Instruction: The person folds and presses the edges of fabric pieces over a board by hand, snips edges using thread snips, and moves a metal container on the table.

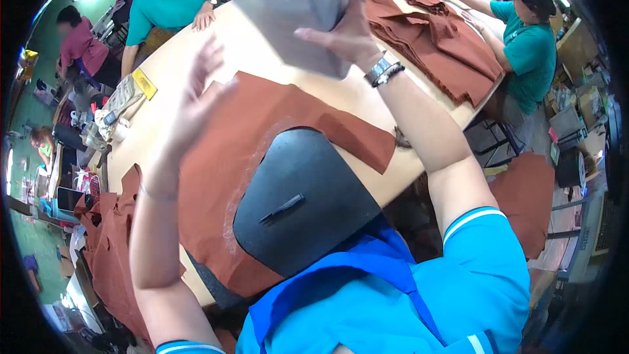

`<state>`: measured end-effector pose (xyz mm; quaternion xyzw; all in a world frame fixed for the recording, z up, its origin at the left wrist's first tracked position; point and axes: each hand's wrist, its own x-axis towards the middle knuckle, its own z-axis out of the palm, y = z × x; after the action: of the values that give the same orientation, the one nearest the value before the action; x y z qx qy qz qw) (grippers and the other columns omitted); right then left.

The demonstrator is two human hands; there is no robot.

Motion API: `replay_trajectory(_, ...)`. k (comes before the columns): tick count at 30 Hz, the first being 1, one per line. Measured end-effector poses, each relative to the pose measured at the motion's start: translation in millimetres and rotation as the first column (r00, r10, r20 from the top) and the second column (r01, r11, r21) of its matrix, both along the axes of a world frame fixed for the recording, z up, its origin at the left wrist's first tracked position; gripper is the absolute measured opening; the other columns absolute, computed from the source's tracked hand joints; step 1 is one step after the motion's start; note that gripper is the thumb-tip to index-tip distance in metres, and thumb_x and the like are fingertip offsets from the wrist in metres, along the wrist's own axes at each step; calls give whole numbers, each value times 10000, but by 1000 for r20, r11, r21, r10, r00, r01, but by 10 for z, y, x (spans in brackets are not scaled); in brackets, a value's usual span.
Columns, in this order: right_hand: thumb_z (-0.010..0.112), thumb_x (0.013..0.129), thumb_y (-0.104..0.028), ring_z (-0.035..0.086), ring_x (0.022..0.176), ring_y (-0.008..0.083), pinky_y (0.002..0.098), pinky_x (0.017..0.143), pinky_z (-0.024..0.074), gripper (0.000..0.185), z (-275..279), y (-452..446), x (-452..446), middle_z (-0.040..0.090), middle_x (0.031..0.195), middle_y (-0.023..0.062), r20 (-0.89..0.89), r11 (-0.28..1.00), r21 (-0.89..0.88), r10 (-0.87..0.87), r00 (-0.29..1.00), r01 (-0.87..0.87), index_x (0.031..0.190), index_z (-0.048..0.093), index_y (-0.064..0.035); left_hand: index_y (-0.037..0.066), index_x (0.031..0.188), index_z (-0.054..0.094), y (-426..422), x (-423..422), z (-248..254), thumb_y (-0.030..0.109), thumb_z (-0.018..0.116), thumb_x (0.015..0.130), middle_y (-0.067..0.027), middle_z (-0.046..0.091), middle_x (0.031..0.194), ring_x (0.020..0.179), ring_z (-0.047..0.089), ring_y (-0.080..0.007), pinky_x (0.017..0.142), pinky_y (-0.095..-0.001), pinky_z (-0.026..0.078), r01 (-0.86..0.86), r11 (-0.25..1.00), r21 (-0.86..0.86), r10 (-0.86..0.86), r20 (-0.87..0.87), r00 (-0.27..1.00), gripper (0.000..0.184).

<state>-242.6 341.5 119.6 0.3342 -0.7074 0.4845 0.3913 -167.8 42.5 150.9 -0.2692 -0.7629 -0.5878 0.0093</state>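
My right hand (344,36) is raised at the upper middle, its fingers wrapped round the edge of a stiff grey panel (282,26) with a pale printed patch on top. The panel is tilted and partly blurred. My left hand (206,88) is up in the air with fingers apart and nothing in it, smeared a little by motion. Below, a black rounded template (327,183) with a narrow dark strip (283,209) across its middle lies on brown fabric (216,151). A faint chalk-like line runs on the fabric around the template's edge.
The pale table (170,98) holds a stack of brown fabric (432,46) at right, beside a seated person in green (534,46). Another person in green (173,0) stands across the table. A yellow card (144,84) lies at the left edge. More brown fabric (114,249) hangs at left.
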Motion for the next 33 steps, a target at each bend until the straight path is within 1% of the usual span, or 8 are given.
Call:
replay_trajectory(2, 942, 583, -320, 350, 1395, 333, 502, 1117, 370, 1323, -149, 303, -352, 349, 1484, 222, -87, 946, 60, -313, 946, 318, 1546, 63, -94, 11, 1492, 354, -37, 455, -239, 297, 766, 863, -155, 433, 1499, 1414, 373, -267, 1172, -419, 270, -48, 967, -250, 42, -30, 999, 804)
replay_trajectory(3, 938, 580, -341, 371, 1377, 360, 514, 1119, 359, 1357, -211, 444, -437, 364, 1472, 235, -7, 901, 86, -427, 904, 426, 1545, 13, -111, 39, 1495, 358, -75, 655, -345, 303, 769, 855, -143, 416, 1518, 1434, 355, -275, 1189, -492, 216, -50, 938, -344, 14, -106, 994, 805)
replay_trajectory(5, 930, 575, -383, 413, 1340, 414, 537, 1123, 336, 1427, -336, 713, -558, 395, 1450, 261, 140, 775, 169, -631, 763, 609, 1545, -89, -144, 8, 1476, 380, -208, 1015, -558, 132, 772, 822, -177, 418, 1510, 1437, 349, -282, 1192, -403, 256, -96, 867, -490, 72, -68, 995, 772)
replay_trajectory(8, 908, 568, -468, 361, 1352, 453, 545, 1132, 301, 1402, -699, 1003, -735, 349, 1474, 275, 237, 673, 73, -728, 643, 736, 1549, -21, -93, 85, 1432, 458, -384, 1419, -850, 189, 771, 820, -126, 459, 1486, 1413, 391, -299, 1185, -563, 161, -240, 783, -573, 198, -136, 971, 695)
replay_trajectory(10, 913, 557, -477, 251, 1414, 471, 531, 1172, 245, 1417, -900, 1177, -762, 235, 1538, 293, 131, 669, -5, -736, 664, 743, 1548, 0, -41, 116, 1403, 489, -513, 1613, -986, 234, 777, 820, -110, 468, 1476, 1405, 398, -316, 1165, -624, 134, -314, 755, -576, 241, -201, 949, 661)
replay_trajectory(14, 905, 570, -507, 98, 1468, 484, 500, 1210, 175, 1506, -911, 1093, -507, 71, 1587, 320, 389, 697, 90, -682, 619, 712, 1531, -148, -21, 123, 1338, 550, -618, 1981, -1117, 231, 778, 814, -101, 514, 1431, 1391, 418, -317, 1166, -621, 127, -402, 693, -599, 317, -248, 915, 581)
replay_trajectory(19, 917, 546, -477, 237, 1406, 500, 494, 1183, 253, 1546, -946, 1266, -583, 181, 1512, 371, 408, 667, 213, -724, 556, 714, 1518, -196, -25, 131, 1286, 585, -652, 2277, -1242, 194, 792, 775, -89, 524, 1419, 1389, 415, -327, 1164, -640, 113, -408, 593, -694, 370, -215, 904, 555)
replay_trajectory(33, 915, 543, -544, 156, 1470, 449, 446, 1213, 214, 1629, -819, 1809, -1526, 108, 1559, 359, 557, 563, 388, -774, 301, 730, 1462, -329, -29, 82, 1319, 568, -718, 2355, -1347, 287, 718, 845, -149, 500, 1437, 1403, 391, -355, 1182, -602, 96, -379, 569, -730, 395, -161, 905, 537)
